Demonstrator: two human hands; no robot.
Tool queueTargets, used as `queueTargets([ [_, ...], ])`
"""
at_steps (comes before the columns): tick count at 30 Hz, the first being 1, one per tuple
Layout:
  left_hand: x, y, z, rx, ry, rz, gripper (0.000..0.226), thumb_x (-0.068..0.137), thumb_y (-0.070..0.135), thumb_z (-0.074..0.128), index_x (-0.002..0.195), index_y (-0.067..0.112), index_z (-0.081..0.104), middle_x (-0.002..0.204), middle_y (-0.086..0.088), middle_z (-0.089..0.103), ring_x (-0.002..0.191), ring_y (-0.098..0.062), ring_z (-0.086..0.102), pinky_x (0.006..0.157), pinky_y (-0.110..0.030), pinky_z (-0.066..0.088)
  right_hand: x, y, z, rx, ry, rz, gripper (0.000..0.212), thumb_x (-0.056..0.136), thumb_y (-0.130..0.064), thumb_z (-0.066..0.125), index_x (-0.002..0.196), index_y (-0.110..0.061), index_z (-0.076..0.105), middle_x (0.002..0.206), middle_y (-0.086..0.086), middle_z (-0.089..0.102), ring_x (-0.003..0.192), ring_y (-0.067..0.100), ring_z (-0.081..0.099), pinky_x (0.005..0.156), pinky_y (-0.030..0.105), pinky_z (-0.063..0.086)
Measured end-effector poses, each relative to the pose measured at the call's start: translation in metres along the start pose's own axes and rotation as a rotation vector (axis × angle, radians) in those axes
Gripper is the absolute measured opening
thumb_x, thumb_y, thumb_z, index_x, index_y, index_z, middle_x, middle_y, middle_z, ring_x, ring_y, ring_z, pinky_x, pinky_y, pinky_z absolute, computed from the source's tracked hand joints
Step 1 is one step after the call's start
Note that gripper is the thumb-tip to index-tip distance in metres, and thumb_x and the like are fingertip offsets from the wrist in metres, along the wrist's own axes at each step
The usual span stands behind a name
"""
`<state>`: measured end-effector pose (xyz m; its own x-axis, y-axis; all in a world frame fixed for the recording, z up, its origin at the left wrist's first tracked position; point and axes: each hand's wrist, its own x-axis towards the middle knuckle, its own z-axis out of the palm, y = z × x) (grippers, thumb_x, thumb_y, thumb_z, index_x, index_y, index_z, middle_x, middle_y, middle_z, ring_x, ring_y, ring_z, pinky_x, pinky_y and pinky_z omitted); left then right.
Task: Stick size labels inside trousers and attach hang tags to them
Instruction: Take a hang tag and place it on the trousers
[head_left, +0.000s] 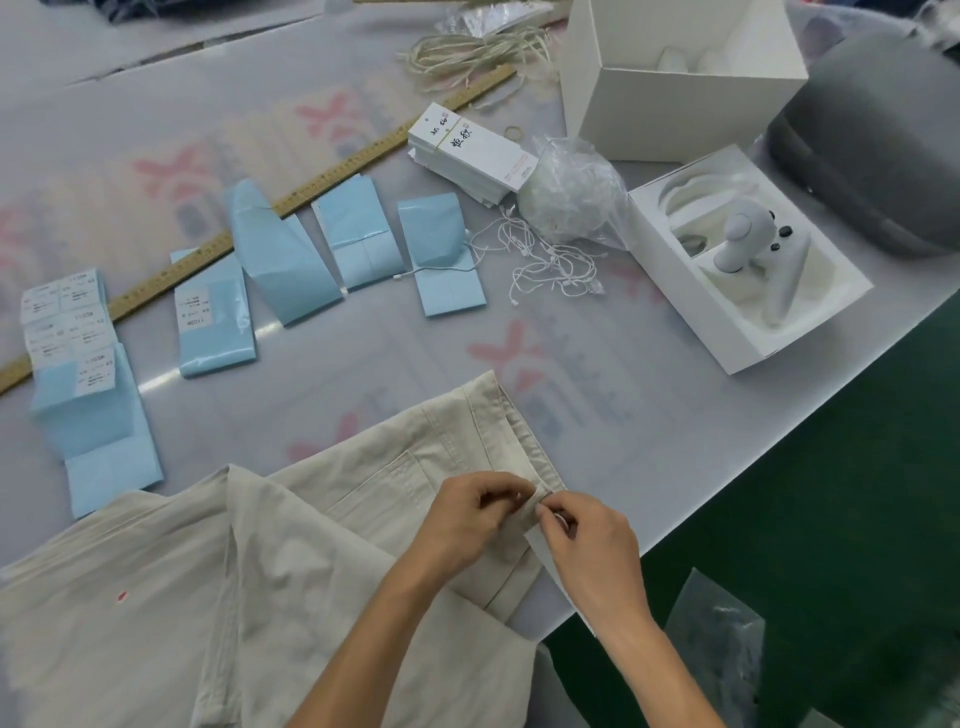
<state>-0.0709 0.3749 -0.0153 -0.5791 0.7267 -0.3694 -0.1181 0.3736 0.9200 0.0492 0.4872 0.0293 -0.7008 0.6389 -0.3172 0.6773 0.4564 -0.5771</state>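
Observation:
Beige trousers (249, 582) lie flat at the near edge of the table, waistband (511, 431) toward the right. My left hand (467, 512) pinches a belt loop on the waistband. My right hand (587, 545) meets it there, pinching something small at the loop; what it is I cannot tell. A white hang tag (545, 561) lies under my right hand. More hang tags (475, 150) are stacked at the back. Blue label sheets (280, 254) lie in a row, some with white size labels (67, 322). Loose white tag strings (550, 254) lie mid-table.
A wooden ruler (311, 182) runs diagonally behind the sheets. A plastic bag of strings (571, 192), a tray with a white controller (743, 254), an open white box (675, 98) and a grey case (878, 140) stand at the right. The table edge (727, 499) drops to green floor.

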Motion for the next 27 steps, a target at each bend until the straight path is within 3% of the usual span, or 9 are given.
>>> queueTargets([
  [4,0.002,0.0,-0.004,0.04,-0.041,0.029,0.034,0.092,0.016,0.073,0.091,0.05,0.076,0.09,0.017,0.076,0.088,-0.005,0.071,0.08,-0.021,0.056,0.002,0.004,0.01,0.065,0.028,-0.015,0.007,0.094,-0.026,0.071,0.092,-0.029,0.077,0.079,-0.018,0.067,0.075,0.002,0.062,0.068,0.025,0.054],
  [9,0.006,0.002,-0.004,0.144,-0.081,0.043,0.016,0.091,0.021,0.074,0.093,0.036,0.078,0.076,0.019,0.071,0.07,0.002,0.063,0.066,-0.014,0.044,0.007,0.012,0.016,0.274,-0.001,0.088,0.008,0.092,-0.024,0.074,0.091,-0.03,0.079,0.08,-0.019,0.072,0.082,0.0,0.066,0.074,0.025,0.056],
  [16,0.018,0.011,-0.006,0.369,-0.16,0.025,0.006,0.087,0.032,0.076,0.091,0.036,0.077,0.071,0.028,0.065,0.068,0.002,0.061,0.067,-0.023,0.05,0.001,0.018,0.024,0.424,0.004,0.184,0.013,0.096,-0.02,0.069,0.099,-0.027,0.079,0.085,-0.012,0.074,0.083,0.008,0.068,0.081,0.036,0.059],
  [20,0.015,0.008,-0.007,0.256,-0.141,0.051,0.009,0.087,0.026,0.076,0.087,0.035,0.078,0.076,0.024,0.071,0.073,0.0,0.066,0.067,-0.023,0.051,-0.001,0.015,0.028,0.41,0.015,0.142,0.016,0.098,-0.019,0.066,0.105,-0.03,0.075,0.092,-0.014,0.073,0.09,0.007,0.068,0.085,0.034,0.059],
  [24,0.004,0.001,-0.017,-0.105,-0.13,0.038,0.012,0.093,0.016,0.074,0.101,0.018,0.082,0.096,0.005,0.079,0.093,-0.011,0.073,0.079,-0.019,0.051,-0.001,0.016,0.027,0.397,0.025,0.042,0.019,0.095,-0.013,0.069,0.103,-0.028,0.077,0.092,-0.018,0.071,0.093,0.004,0.066,0.084,0.027,0.056],
  [27,0.003,-0.002,-0.027,-0.19,-0.19,0.014,0.016,0.095,0.011,0.07,0.103,0.018,0.082,0.095,0.003,0.079,0.083,-0.004,0.07,0.07,-0.014,0.048,-0.001,0.015,0.028,0.34,0.026,-0.026,0.021,0.093,-0.011,0.071,0.099,-0.03,0.077,0.089,-0.018,0.07,0.089,0.005,0.065,0.079,0.024,0.054],
])
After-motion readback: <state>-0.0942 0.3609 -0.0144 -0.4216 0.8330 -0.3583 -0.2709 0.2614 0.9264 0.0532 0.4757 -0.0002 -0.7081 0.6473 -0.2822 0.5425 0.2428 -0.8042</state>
